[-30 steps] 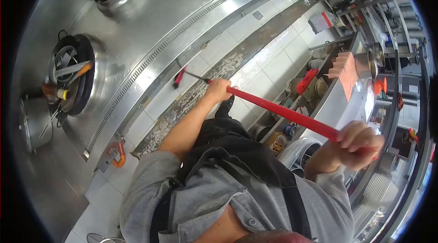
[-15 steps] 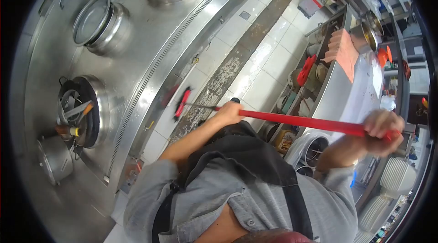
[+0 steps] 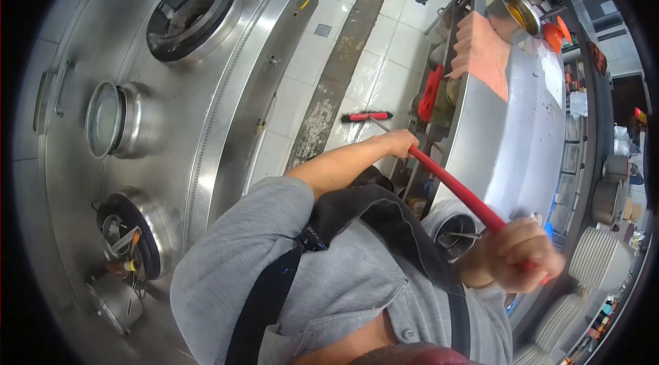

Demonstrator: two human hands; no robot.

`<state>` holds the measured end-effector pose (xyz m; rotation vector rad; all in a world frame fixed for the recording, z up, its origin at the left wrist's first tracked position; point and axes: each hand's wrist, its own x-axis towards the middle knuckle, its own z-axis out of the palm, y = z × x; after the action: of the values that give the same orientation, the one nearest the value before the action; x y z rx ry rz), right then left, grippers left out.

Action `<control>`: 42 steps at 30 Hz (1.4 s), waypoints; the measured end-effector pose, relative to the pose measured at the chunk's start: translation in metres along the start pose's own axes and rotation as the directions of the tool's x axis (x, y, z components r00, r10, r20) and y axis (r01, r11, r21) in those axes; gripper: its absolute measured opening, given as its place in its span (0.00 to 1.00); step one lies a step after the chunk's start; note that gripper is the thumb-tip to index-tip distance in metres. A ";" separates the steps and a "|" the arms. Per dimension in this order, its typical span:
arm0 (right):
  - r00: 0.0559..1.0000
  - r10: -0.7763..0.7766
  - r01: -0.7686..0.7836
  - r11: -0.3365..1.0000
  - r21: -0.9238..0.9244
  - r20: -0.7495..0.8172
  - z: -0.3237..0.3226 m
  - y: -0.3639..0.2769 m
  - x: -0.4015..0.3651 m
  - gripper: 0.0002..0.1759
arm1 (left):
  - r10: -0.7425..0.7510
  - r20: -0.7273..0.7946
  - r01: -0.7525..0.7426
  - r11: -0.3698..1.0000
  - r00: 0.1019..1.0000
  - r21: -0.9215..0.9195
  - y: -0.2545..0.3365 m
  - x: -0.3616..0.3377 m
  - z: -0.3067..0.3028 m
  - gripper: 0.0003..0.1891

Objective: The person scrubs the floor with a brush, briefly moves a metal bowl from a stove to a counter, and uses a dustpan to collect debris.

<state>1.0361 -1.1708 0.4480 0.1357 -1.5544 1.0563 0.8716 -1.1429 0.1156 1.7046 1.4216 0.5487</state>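
Observation:
A long-handled floor brush spans both my hands, its red handle slanting from lower right to upper left. My left hand is wrapped round the handle farther down, with the arm stretched forward. Slightly blurred, my right hand closes round the top end near my right side. The narrow brush head, red with a dark edge, rests on the wet white floor tiles close to the shelving on the right.
A steel stove counter with burner rings runs along the left. A worn dark strip crosses the floor. On the right stands a steel worktable with an orange cloth, pots and shelves underneath. Stacked white trays stand at lower right.
The brush head has swung right, from beside the stove base across the dark strip toward the shelving. My left hand moved right and slightly up; my right hand came down and left. The view shifted too.

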 end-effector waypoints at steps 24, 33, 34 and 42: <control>0.916 0.400 -0.388 0.897 -0.213 0.015 -0.029 0.369 0.164 0.11 | 0.056 -0.414 -0.065 0.998 0.909 -0.008 -0.195 0.290 -0.287 0.08; 0.934 0.249 -0.306 0.929 -0.210 -0.258 -0.105 0.504 0.226 0.11 | 0.043 -0.313 0.011 0.986 0.949 0.168 -0.239 0.420 -0.384 0.08; 0.935 0.248 -0.302 0.932 -0.200 -0.253 -0.111 0.522 0.240 0.11 | 0.010 -0.304 0.037 0.989 0.953 0.147 -0.245 0.435 -0.400 0.08; 0.970 0.243 -0.243 0.962 -0.123 -0.013 -0.143 0.652 0.367 0.11 | -0.079 -0.580 0.129 0.991 0.811 0.046 -0.278 0.511 -0.551 0.08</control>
<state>0.6311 -0.5277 0.3909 -0.1434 -1.6638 1.1460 0.4216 -0.4795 0.1111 1.5743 1.9758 1.0211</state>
